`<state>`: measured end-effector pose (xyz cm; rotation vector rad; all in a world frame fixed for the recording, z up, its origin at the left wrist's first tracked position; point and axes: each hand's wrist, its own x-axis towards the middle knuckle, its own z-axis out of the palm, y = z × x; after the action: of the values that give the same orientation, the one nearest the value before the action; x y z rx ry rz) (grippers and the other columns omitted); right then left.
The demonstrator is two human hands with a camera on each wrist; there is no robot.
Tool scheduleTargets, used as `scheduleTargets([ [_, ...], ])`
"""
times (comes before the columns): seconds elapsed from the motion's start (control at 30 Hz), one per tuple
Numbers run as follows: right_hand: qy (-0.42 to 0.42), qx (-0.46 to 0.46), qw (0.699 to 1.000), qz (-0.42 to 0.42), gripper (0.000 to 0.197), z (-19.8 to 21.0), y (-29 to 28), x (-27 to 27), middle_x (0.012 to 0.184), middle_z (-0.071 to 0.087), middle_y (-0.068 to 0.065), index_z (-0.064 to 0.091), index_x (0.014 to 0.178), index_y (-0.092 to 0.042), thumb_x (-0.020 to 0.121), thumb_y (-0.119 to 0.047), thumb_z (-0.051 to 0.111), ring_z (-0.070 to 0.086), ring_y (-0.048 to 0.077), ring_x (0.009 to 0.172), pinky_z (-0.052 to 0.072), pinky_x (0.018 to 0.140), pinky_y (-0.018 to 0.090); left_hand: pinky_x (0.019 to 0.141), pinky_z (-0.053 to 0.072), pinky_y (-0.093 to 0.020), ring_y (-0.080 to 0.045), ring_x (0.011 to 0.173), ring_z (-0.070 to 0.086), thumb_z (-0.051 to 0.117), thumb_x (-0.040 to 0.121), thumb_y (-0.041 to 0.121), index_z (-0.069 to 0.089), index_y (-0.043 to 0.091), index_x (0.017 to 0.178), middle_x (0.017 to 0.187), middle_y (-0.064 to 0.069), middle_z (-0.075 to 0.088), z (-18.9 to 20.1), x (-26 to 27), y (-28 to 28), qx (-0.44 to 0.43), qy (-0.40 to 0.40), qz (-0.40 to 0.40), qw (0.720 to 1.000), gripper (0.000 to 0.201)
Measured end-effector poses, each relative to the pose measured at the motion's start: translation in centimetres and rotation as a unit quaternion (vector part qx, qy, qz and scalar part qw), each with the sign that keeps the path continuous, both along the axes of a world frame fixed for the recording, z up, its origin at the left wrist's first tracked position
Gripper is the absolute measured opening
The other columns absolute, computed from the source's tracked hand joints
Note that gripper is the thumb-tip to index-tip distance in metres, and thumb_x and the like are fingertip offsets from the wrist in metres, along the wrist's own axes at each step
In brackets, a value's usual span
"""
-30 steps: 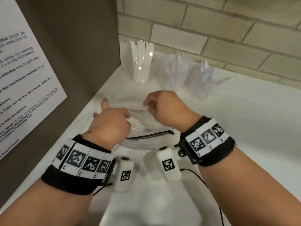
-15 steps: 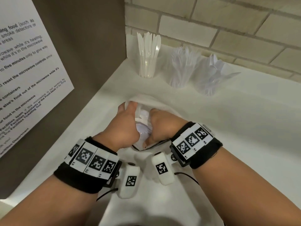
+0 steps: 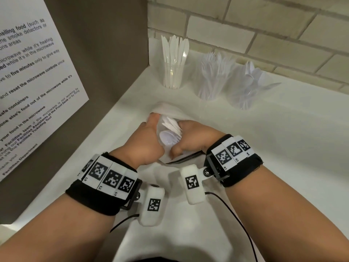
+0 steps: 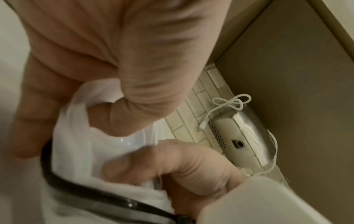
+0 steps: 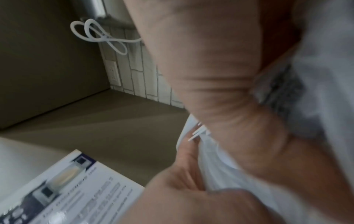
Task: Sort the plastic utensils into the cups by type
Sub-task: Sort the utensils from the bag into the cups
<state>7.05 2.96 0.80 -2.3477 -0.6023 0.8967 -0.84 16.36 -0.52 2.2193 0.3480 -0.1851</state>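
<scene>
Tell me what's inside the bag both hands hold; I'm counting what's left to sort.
Inside the bag, held by left hand and right hand: white utensils, a spoon bowl and flat handle ends. Anything deeper is covered.

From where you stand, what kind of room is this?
Probably a shared office or building kitchenette. A posted notice gives microwave rules and names a Facilities Department, clear cups of plastic knives and forks stand on a white counter, and the wall is tiled.

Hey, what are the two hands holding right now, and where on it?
Both hold the clear zip bag of utensils: left hand and right hand each grip one side of its open mouth.
</scene>
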Motion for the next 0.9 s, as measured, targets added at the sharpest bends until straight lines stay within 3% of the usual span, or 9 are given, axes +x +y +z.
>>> scheduleTargets([
  [0.17, 0.067, 0.071, 0.995, -0.028, 0.041, 0.2, 0.0, -0.1, 0.103, 0.072, -0.005, 0.067, 0.107, -0.025, 0.07, -0.028, 0.084, 0.066, 0.012, 0.1, 0.048, 0.1, 0.032, 0.071, 0.049, -0.025, -0.017, 0.094, 0.06, 0.062, 0.079, 0.004, 0.032, 0.029, 0.137, 0.105, 0.002, 0.061, 0.6, 0.0, 0.2, -0.072, -0.074, 0.042, 0.994, 0.07],
  [0.23, 0.066, 0.069, 0.995, -0.04, 0.037, 0.2, -0.1, 0.0, 0.098, 0.072, -0.005, 0.069, 0.103, -0.023, 0.07, -0.03, 0.084, 0.067, 0.013, 0.095, 0.049, 0.098, 0.031, 0.078, 0.055, -0.033, -0.018, 0.095, 0.065, 0.052, 0.079, -0.001, 0.045, 0.03, 0.128, 0.104, 0.0, 0.067, 0.5, 0.2, 0.7, -0.146, -0.077, 0.082, 0.983, 0.058],
  [0.33, 0.09, 0.084, 0.992, -0.022, 0.034, 0.4, -0.5, -0.1, 0.092, 0.07, -0.008, 0.066, 0.099, -0.025, 0.07, -0.023, 0.085, 0.066, 0.011, 0.088, 0.05, 0.091, 0.026, 0.072, 0.054, -0.031, -0.021, 0.09, 0.068, 0.051, 0.084, 0.004, 0.056, 0.026, 0.115, 0.103, -0.005, 0.07, 0.3, 0.3, 1.4, -0.234, -0.058, 0.146, 0.96, 0.039],
  [0.43, 0.072, 0.094, 0.993, 0.008, 0.042, 0.7, -0.7, -0.4, 0.103, 0.071, -0.004, 0.064, 0.108, -0.022, 0.071, -0.02, 0.084, 0.066, 0.013, 0.097, 0.05, 0.091, 0.023, 0.07, 0.052, -0.026, -0.016, 0.09, 0.065, 0.055, 0.084, 0.004, 0.047, 0.029, 0.123, 0.101, 0.002, 0.066, 0.2, 0.0, 1.8, -0.136, -0.06, 0.12, 0.982, 0.048],
  [0.53, 0.068, 0.126, 0.99, -0.018, 0.032, 0.6, -1.0, -0.3, 0.091, 0.07, -0.01, 0.066, 0.1, -0.025, 0.073, -0.019, 0.082, 0.065, 0.004, 0.083, 0.05, 0.076, 0.013, 0.068, 0.047, -0.025, -0.02, 0.092, 0.061, 0.055, 0.082, 0.005, 0.034, 0.03, 0.137, 0.105, -0.002, 0.062, 0.3, -0.1, 1.6, -0.034, -0.045, 0.07, 0.996, 0.063],
  [0.63, 0.047, 0.127, 0.988, -0.073, 0.03, 0.4, -1.4, 0.2, 0.088, 0.072, -0.002, 0.069, 0.101, -0.016, 0.074, -0.02, 0.081, 0.067, 0.011, 0.08, 0.052, 0.072, 0.016, 0.07, 0.047, -0.026, -0.022, 0.093, 0.059, 0.055, 0.082, 0.011, 0.03, 0.032, 0.141, 0.109, -0.005, 0.058, 0.6, -0.2, 1.5, 0.004, -0.024, 0.037, 0.999, 0.068],
  [0.7, 0.017, 0.115, 0.989, -0.089, 0.035, 0.1, -1.5, 0.5, 0.094, 0.071, 0.001, 0.067, 0.108, -0.013, 0.076, -0.02, 0.079, 0.067, 0.014, 0.085, 0.053, 0.075, 0.02, 0.059, 0.042, -0.02, -0.013, 0.078, 0.057, 0.056, 0.082, 0.009, 0.041, 0.033, 0.131, 0.093, 0.001, 0.058, 0.8, -0.3, 1.3, 0.007, -0.029, 0.027, 0.999, 0.057],
  [0.8, 0.036, 0.176, 0.974, -0.137, 0.036, 0.2, -1.3, 0.7, 0.098, 0.072, 0.011, 0.06, 0.116, -0.013, 0.082, -0.016, 0.072, 0.07, 0.024, 0.086, 0.057, 0.082, 0.039, 0.046, 0.034, -0.02, -0.011, 0.059, 0.05, 0.056, 0.082, 0.011, 0.052, 0.029, 0.11, 0.077, 0.004, 0.051, 1.1, -0.5, 1.0, 0.034, 0.004, 0.016, 0.999, 0.033],
  [0.9, 0.07, 0.272, 0.942, -0.186, 0.029, 0.8, -1.0, 0.6, 0.085, 0.071, 0.016, 0.053, 0.116, -0.01, 0.089, -0.01, 0.064, 0.071, 0.027, 0.071, 0.06, 0.068, 0.041, 0.054, 0.042, -0.022, -0.019, 0.074, 0.057, 0.048, 0.09, 0.021, 0.059, 0.025, 0.106, 0.093, -0.004, 0.057, 0.9, -0.5, 0.4, 0.051, 0.075, -0.014, 0.996, 0.02],
])
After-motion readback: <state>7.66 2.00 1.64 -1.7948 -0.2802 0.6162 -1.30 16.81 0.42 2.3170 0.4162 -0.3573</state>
